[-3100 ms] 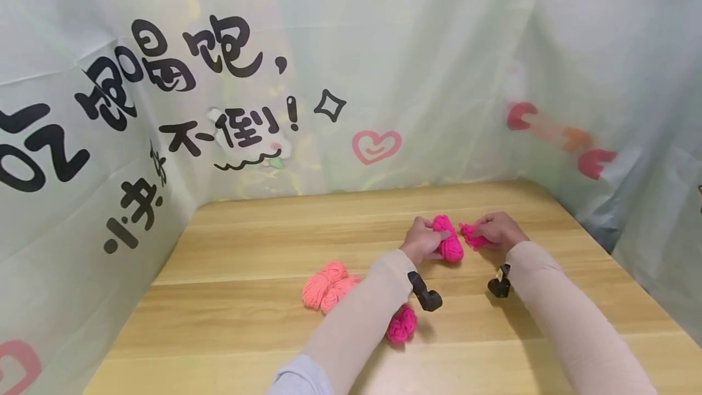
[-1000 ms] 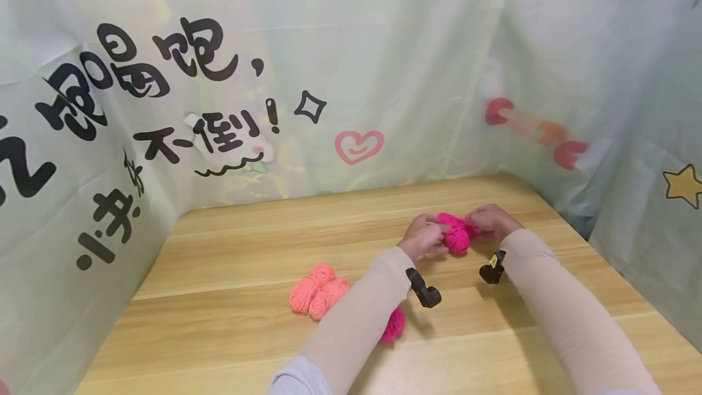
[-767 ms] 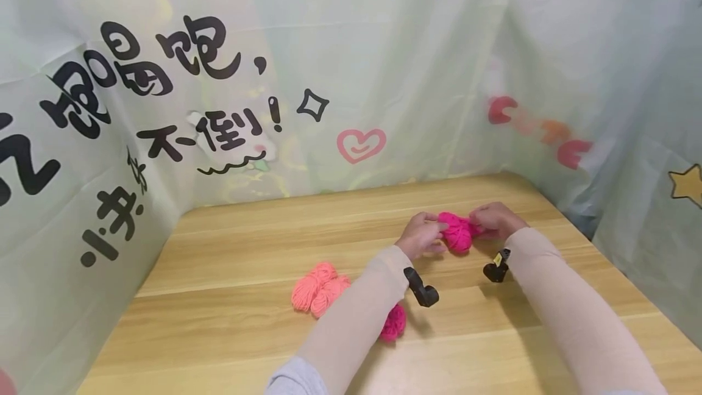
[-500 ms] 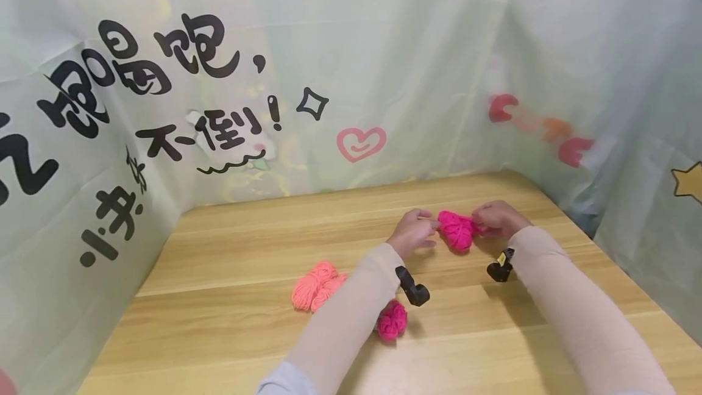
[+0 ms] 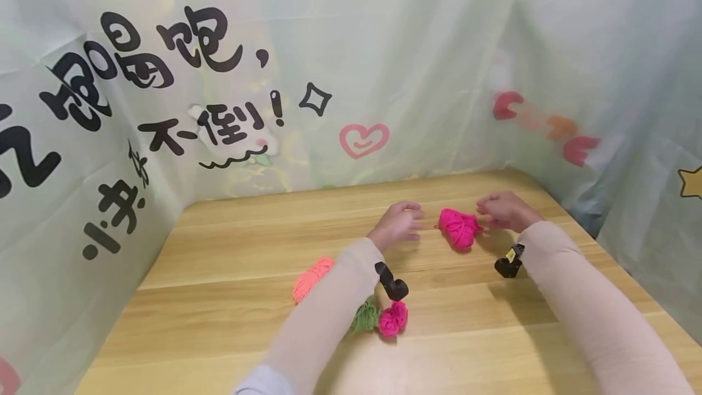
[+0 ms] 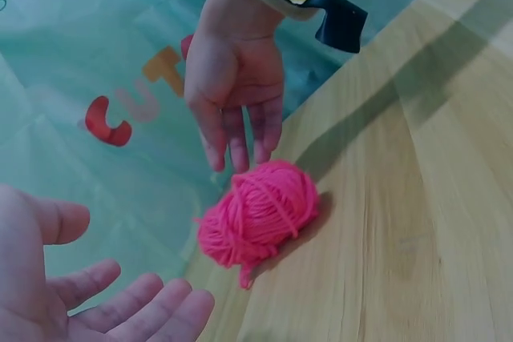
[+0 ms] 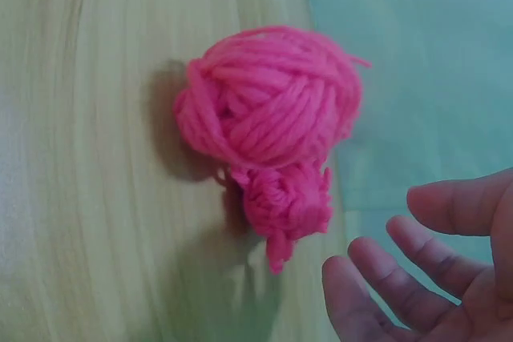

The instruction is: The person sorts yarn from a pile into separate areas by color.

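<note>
A hot-pink ball of yarn (image 5: 459, 229) lies on the far right of the wooden table (image 5: 263, 230). Against its side sits a small knotted bundle of the same pink yarn (image 7: 287, 204), mostly hidden in the head view. My left hand (image 5: 397, 224) hovers to the left of the ball, fingers apart, holding nothing. On the other side is my right hand (image 5: 507, 211), also without anything in it; its fingers (image 7: 401, 274) are spread close to the small bundle in the right wrist view. Seen from the left wrist, the ball (image 6: 260, 214) stands between both hands.
Nearer to me, coral yarn (image 5: 312, 278) is partly covered by my left forearm. Green yarn (image 5: 366, 316) and a dark pink yarn bundle (image 5: 392, 320) lie beside that sleeve. Printed cloth (image 5: 428, 78) hangs behind the table and along its sides.
The small pink bundle, earlier in my right hand, has come against the yarn ball. Both hands have let go and drawn apart, the left moving left, uncovering green yarn.
</note>
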The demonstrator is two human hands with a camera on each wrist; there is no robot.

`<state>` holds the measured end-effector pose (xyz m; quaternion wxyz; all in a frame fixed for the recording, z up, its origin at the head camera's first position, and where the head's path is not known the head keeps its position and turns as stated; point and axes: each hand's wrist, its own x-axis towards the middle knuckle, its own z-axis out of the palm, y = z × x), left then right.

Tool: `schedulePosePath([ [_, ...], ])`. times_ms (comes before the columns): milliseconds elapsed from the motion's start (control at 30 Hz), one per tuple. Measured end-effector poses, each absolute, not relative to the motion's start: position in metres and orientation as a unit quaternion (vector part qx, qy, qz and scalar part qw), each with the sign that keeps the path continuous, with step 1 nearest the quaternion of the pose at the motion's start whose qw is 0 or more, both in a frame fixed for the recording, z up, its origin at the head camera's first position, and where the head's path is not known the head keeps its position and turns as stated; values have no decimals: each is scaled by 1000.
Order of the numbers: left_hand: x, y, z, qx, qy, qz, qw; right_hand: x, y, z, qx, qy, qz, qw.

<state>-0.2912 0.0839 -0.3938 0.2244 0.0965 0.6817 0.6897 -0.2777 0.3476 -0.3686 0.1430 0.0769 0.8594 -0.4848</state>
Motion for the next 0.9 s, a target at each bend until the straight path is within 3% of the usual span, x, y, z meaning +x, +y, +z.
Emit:
schedulePosePath([
  [267,-290,61,-391,123,663,694,254,-272,341,-363,56,830,-533,152],
  [900,-264,-10,-389,178,686,660,250,-255,307,-352,15,743,-647,171],
])
